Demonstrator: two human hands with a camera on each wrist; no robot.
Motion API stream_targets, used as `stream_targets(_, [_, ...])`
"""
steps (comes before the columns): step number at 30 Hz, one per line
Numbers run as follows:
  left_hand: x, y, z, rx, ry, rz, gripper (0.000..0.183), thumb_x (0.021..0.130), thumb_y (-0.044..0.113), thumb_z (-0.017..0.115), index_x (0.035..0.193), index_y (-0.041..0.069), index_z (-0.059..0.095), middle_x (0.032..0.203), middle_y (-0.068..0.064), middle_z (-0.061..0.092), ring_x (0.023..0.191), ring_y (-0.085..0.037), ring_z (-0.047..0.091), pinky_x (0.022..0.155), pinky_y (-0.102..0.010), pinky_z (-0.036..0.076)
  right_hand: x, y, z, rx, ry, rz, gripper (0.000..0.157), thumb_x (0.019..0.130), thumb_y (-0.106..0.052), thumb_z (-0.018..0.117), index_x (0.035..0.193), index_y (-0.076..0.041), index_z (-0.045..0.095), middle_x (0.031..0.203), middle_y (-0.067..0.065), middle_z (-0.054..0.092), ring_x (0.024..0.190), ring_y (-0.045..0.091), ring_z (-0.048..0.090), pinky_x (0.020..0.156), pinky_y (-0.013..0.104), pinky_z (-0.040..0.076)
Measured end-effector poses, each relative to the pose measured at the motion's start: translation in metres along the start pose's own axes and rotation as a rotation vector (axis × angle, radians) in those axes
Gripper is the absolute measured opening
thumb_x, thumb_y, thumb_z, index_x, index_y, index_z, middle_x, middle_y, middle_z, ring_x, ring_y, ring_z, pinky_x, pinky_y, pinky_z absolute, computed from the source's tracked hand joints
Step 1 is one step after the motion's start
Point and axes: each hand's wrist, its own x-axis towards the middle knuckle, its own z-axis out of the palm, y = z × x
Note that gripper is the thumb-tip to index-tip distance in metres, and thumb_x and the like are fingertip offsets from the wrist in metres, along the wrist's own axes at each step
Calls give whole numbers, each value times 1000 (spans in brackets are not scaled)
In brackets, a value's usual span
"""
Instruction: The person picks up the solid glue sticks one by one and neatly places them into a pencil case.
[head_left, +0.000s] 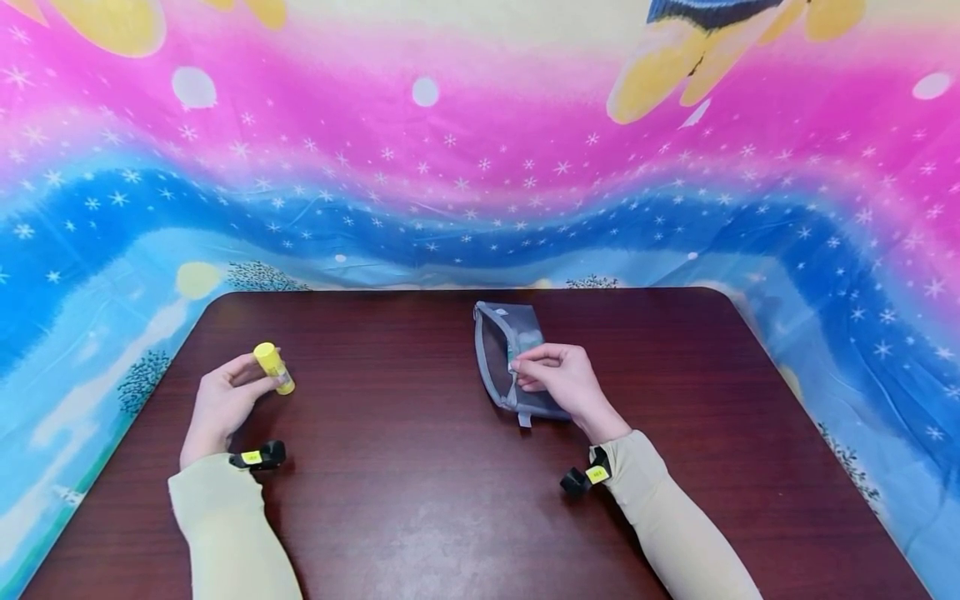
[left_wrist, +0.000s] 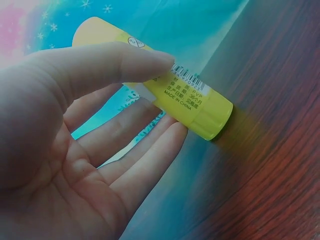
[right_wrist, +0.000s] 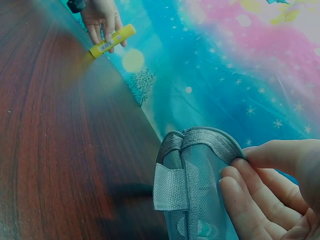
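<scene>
A yellow glue stick (head_left: 274, 368) is pinched between the thumb and fingers of my left hand (head_left: 225, 398), over the left part of the table. Its barcode and printed label face the camera in the left wrist view, where the glue stick (left_wrist: 195, 100) leans at a slant. My right hand (head_left: 562, 379) pinches the zipper edge of a grey mesh zipper pouch (head_left: 487, 358) right of the table's middle. The pouch's mouth gapes toward the left. Through the mesh in the right wrist view, the pouch (right_wrist: 200, 185) shows a pale green patch low down.
A dark reddish wood-grain table (head_left: 405, 492) lies under both hands. Around its back and sides hangs a colourful printed cloth (head_left: 465, 150) with snowflakes. Each wrist wears a black camera strap, the left wrist camera (head_left: 262, 456) and the right wrist camera (head_left: 581, 479).
</scene>
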Motion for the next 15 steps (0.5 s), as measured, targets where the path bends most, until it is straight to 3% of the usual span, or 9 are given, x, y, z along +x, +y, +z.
stream_targets(3, [0, 1, 0, 9, 6, -8, 59, 94, 31, 77, 141, 2, 59, 131, -16, 65, 99, 7, 55, 83, -20, 47, 0, 0, 0, 0, -3, -1, 20, 92, -13, 78, 104, 2, 77, 96, 16, 75, 78, 26, 74, 74, 40, 62])
stream_targets(7, [0, 2, 0, 10, 16, -23, 59, 93, 32, 78, 140, 2, 60, 126, -7, 68, 103, 2, 57, 85, -23, 47, 0, 0, 1, 3, -2, 2, 19, 92, -13, 78, 104, 2, 77, 95, 16, 76, 77, 26, 74, 74, 40, 62])
stream_targets(12, [0, 3, 0, 6, 12, -23, 60, 93, 35, 77, 141, 2, 59, 127, -7, 67, 113, -8, 58, 95, -39, 49, 0, 0, 2, -1, 1, 1, 17, 92, -11, 78, 103, 1, 77, 94, 16, 76, 77, 26, 74, 74, 40, 62])
stream_targets(15, [0, 3, 0, 2, 10, -8, 59, 94, 34, 76, 140, 1, 59, 126, -8, 68, 109, -5, 58, 98, -46, 47, 0, 1, 2, 0, 2, 0, 16, 92, -10, 77, 103, 2, 77, 94, 16, 76, 77, 26, 74, 74, 40, 62])
